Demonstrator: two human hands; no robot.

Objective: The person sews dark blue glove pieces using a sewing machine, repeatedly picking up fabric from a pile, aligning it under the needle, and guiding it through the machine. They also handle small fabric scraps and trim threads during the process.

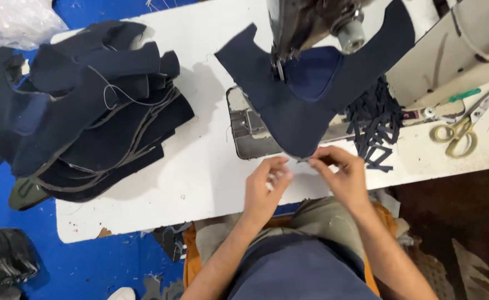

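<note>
A dark navy fabric piece lies under the needle of a sewing machine on a white table. My right hand pinches the near tip of this piece between thumb and fingers. Just to its left is my left hand, fingers curled, holding something small and white that I cannot make out, close to the same tip. The metal plate of the machine shows beneath the fabric.
A tall stack of dark navy cut pieces fills the table's left side. Dark fabric scraps lie right of the machine. Scissors with yellowish handles rest at the far right. Blue floor lies to the left.
</note>
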